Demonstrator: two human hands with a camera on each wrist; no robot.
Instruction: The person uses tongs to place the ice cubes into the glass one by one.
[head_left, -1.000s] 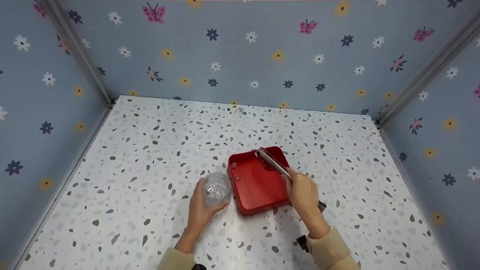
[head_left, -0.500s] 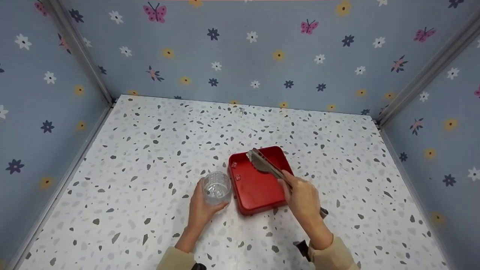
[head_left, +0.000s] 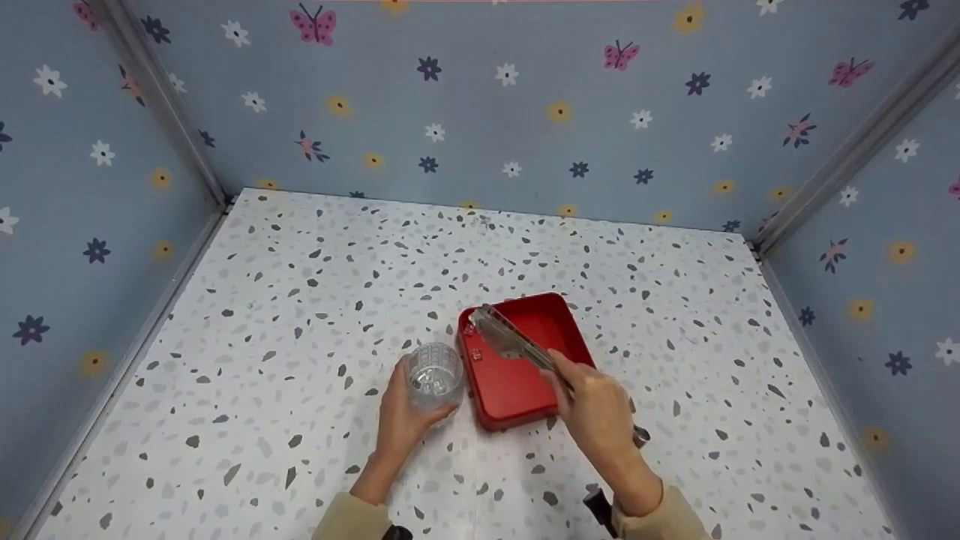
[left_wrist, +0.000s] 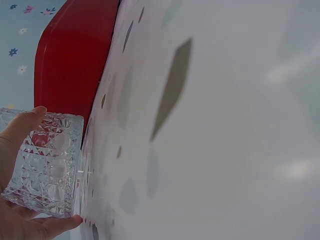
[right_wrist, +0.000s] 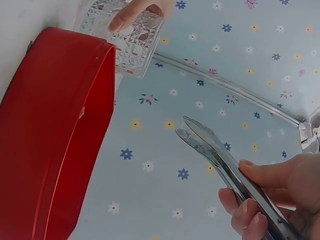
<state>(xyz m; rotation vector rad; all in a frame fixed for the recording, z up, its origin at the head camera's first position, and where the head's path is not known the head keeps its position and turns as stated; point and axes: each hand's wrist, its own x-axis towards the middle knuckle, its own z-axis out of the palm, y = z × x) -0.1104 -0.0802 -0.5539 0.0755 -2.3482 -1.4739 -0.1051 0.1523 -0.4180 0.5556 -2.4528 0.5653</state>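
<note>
My left hand [head_left: 405,420] grips a clear patterned glass [left_wrist: 55,160] around its side, upright on the table next to the red tray. A few clear pieces seem to lie at the glass's bottom. My right hand [head_left: 600,405] holds metal tongs [right_wrist: 225,167], their arms pressed nearly together, above the red tray [head_left: 517,397]. Something small and clear appears to sit between the tong tips, though it is hard to make out. Two small clear cubes [head_left: 477,355] lie along the tray's left side, one partly behind the tong tips.
The speckled white table [head_left: 300,300] spreads around the tray on every side. Blue walls [head_left: 480,97] with flowers and butterflies close off the back and both sides, with grey metal strips [head_left: 161,105] at the corners.
My right hand has moved the tongs leftward over the tray, from its far right part to its far left corner. The left hand and glass have stayed in place.
</note>
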